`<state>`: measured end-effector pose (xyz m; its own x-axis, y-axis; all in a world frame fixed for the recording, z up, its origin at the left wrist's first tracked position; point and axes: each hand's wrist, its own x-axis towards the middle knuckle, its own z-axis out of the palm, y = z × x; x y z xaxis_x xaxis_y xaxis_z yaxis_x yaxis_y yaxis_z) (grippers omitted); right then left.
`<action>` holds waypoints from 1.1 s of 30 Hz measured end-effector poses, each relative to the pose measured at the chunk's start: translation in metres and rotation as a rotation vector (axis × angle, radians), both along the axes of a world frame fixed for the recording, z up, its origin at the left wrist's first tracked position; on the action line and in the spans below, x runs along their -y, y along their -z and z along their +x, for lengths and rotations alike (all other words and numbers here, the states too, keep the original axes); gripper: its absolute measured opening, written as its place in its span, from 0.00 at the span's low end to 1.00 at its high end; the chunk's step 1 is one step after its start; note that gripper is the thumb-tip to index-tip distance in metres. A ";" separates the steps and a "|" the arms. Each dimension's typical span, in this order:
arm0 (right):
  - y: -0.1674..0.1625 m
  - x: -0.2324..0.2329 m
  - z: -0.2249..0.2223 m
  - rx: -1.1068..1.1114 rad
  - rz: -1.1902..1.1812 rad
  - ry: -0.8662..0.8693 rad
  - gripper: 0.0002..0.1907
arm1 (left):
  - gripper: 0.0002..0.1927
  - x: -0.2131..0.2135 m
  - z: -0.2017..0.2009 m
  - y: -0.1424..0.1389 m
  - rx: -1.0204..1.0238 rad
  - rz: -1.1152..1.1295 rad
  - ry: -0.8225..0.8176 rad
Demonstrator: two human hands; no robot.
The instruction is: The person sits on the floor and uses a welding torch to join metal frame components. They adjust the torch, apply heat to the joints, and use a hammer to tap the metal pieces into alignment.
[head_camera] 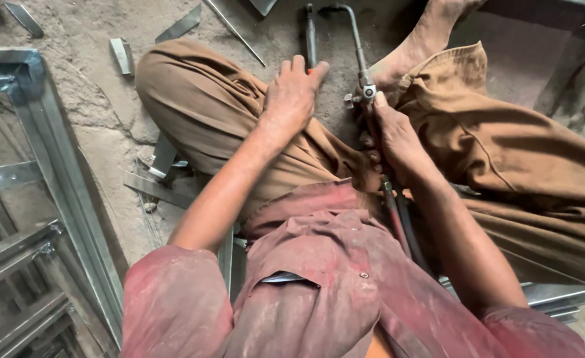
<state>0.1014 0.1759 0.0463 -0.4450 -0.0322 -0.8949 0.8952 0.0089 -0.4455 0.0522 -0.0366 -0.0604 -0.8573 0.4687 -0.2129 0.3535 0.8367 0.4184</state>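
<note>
A: Head view: where is your torch?

B: Your right hand (398,142) is wrapped tight around the gas torch (365,79), between your knees on the floor (94,119).

A: Which way does it point?

B: Its long axis runs away from you, tip curling at the far end. It looks rigid metal with trailing hoses (398,222); hold the handle below the valves. Your left hand (291,99) rests fingers loose on your knee, beside a rod (310,33).

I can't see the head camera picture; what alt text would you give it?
Seen from above, a person sitting on a dusty floor grips a gas torch in the right hand, its hoses trailing back along the lap. The left hand rests on the knee, fingertips by a dark tool. A metal frame and metal offcuts lie to the left.
</note>
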 end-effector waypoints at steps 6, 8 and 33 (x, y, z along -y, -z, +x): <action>0.010 0.000 0.006 -0.054 -0.058 0.032 0.28 | 0.11 -0.004 -0.005 -0.005 -0.140 0.014 0.049; 0.013 -0.001 0.007 -0.085 -0.066 0.016 0.28 | 0.16 -0.005 -0.008 -0.007 -0.186 0.175 0.088; 0.002 0.004 -0.004 -0.019 -0.046 0.068 0.27 | 0.17 -0.010 -0.012 -0.016 0.096 0.193 0.090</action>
